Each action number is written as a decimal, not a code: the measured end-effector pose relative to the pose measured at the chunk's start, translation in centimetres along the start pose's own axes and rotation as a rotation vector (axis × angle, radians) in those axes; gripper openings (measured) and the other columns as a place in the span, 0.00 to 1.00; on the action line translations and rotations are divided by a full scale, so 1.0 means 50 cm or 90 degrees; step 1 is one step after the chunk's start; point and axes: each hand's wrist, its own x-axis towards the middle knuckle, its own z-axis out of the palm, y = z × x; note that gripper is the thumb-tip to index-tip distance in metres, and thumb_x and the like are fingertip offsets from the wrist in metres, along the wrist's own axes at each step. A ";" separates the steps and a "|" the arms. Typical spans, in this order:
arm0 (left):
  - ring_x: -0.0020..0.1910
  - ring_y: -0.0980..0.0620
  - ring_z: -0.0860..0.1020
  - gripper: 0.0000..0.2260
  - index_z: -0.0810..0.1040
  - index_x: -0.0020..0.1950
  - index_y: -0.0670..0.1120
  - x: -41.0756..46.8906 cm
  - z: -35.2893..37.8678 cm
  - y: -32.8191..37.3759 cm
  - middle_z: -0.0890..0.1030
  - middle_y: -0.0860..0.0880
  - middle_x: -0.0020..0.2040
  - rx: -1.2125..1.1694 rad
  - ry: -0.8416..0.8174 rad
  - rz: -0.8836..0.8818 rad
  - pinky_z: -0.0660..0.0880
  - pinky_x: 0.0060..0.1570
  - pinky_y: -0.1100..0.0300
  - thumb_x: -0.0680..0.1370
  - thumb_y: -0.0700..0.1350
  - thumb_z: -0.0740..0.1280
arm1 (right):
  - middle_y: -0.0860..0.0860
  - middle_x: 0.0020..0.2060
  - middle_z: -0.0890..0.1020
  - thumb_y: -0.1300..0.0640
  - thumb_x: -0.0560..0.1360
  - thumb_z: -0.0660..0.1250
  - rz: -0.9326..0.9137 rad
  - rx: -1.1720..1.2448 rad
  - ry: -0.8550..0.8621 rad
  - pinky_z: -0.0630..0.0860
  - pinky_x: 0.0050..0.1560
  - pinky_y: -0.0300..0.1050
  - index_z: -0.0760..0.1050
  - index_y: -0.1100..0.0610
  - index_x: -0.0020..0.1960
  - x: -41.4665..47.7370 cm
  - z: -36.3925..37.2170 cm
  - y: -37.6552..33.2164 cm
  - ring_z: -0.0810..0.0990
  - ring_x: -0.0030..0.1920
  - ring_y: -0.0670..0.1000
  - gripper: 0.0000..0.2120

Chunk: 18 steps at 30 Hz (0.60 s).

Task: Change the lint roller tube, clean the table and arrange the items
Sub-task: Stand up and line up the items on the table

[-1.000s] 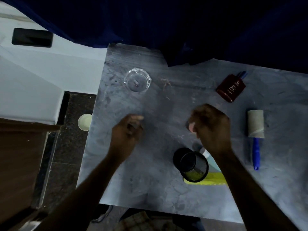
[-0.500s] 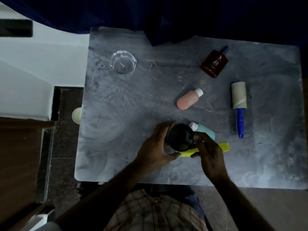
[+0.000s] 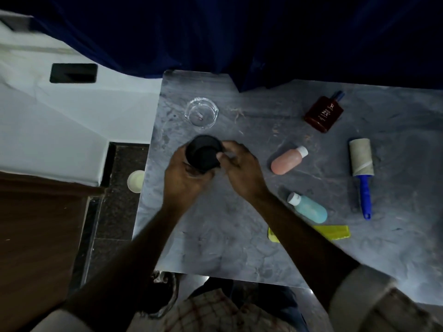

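both hands — left (image 3: 184, 173), right (image 3: 239, 168) — grip one black cup (image 3: 203, 153); two bottles (image 3: 288, 160) lie nearby.

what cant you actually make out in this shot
All in the head view:
- Black cup: its inside is too dark to show any contents; the left hand covers its lower side.
- Yellow comb: its middle is hidden behind the right forearm.
- Glass ashtray: the speck inside is too small to identify.
- Brown bottle: the small label print is unreadable.
- Right hand: motion blur hides its fingertips.

On the table (image 3: 215, 248), the cup (image 3: 203, 153) sits just before the glass dish (image 3: 202, 115), bottles and lint roller (image 3: 361, 168) well right.
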 end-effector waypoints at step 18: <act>0.60 0.51 0.85 0.38 0.75 0.69 0.54 0.035 0.008 -0.050 0.84 0.52 0.63 0.027 0.056 -0.057 0.83 0.62 0.47 0.63 0.62 0.85 | 0.53 0.58 0.84 0.53 0.79 0.65 0.013 -0.068 -0.037 0.79 0.62 0.53 0.79 0.51 0.62 0.052 0.054 -0.015 0.83 0.57 0.53 0.13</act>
